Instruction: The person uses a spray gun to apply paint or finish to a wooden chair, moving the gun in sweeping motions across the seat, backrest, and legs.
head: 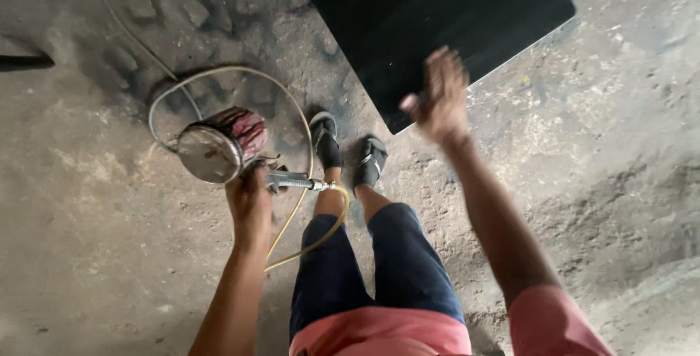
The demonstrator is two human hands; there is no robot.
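My left hand (249, 203) grips the handle of a paint spray gun (288, 180) with a round metal cup (219, 146), stained red on its side. A pale yellow air hose (306, 236) runs from the gun's base and loops over the ground. My right hand (440, 97) is raised and blurred, fingers loosely spread, holding nothing; it hovers over the near corner of a flat black panel (437, 6) lying on the ground. My legs in dark blue trousers and my feet in black sandals (348, 150) are below.
The rough dirt and concrete ground (109, 254) is marked with grey overspray around the panel. The hose loop (219, 72) lies left of my feet. A dark object (25, 61) juts in at the left edge.
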